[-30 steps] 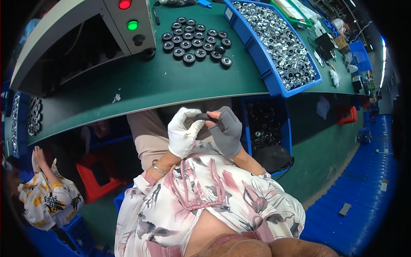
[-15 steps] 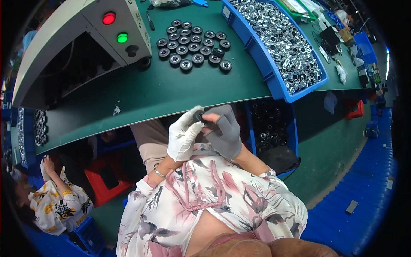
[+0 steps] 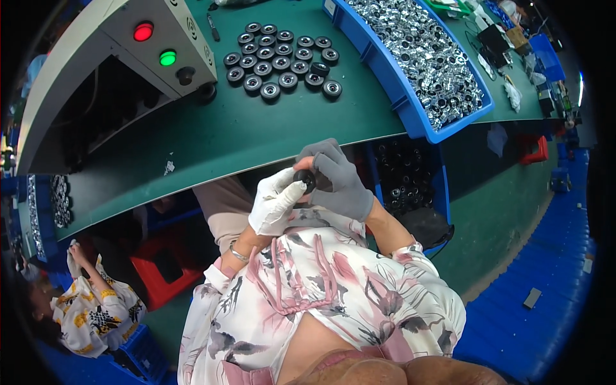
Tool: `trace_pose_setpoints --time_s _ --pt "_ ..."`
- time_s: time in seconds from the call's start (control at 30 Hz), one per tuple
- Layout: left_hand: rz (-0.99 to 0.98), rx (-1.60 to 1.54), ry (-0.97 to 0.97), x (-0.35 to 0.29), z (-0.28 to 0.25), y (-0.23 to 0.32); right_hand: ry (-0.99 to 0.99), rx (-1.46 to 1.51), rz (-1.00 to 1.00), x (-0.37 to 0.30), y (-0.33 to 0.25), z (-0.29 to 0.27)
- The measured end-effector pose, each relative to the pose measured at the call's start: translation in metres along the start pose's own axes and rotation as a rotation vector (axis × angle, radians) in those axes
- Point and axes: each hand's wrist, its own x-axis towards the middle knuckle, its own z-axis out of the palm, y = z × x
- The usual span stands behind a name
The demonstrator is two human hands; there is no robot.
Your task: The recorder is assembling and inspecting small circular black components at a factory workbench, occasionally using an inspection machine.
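A small black wheel [image 3: 305, 181] is held between my hands, just off the near edge of the table, its round side showing. My left hand [image 3: 271, 206], in a white glove, is closed on it with thumb and fingers. From the other side my right hand [image 3: 341, 183], in a grey glove with bare fingertips, is closed against the wheel; part of its grip is hidden. Beyond my hands, several black wheels with silvery hubs [image 3: 281, 63] lie grouped on the green table [image 3: 256, 128], one of them propped on its neighbours.
A blue bin [image 3: 410, 119] of shiny metal parts stands right of the wheels. Below the table edge is another blue bin [image 3: 444, 192] with black parts. A pale machine [image 3: 119, 38] with red and green lights takes the left. A co-worker [image 3: 96, 308] sits at lower left.
The wheel has turned in my fingers and now shows more of its round side. My right hand has shifted around it, its fingers bending over the top. The view has moved slightly.
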Motion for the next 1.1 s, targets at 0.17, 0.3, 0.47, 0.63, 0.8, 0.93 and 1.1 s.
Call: trace_pose_setpoints --time_s 0.17,0.3,0.47,0.63,0.8,0.93,1.1 --pt "-0.1 -0.163 -0.113 0.001 -0.003 0.002 -0.131 0.184 0.122 -0.004 0.004 -0.008" --pt "0.02 -0.308 0.053 0.009 0.019 0.002 -0.073 0.094 0.148 -0.003 -0.004 -0.008" --pt "0.058 -0.299 0.142 0.006 0.007 -0.01 0.045 0.372 0.5 -0.009 -0.013 -0.006" --pt "0.212 -0.013 0.191 0.005 0.014 -0.013 0.053 0.329 0.532 -0.023 -0.004 0.002" --pt "0.185 -0.029 0.191 0.005 0.011 -0.018 0.134 0.304 0.514 -0.029 -0.005 0.011" --pt "0.272 0.264 0.213 0.005 0.013 -0.013 0.058 0.414 0.509 -0.028 0.005 0.009" --pt "0.41 0.416 0.197 0.003 0.013 -0.012 0.007 0.374 0.459 -0.023 0.002 0.008"
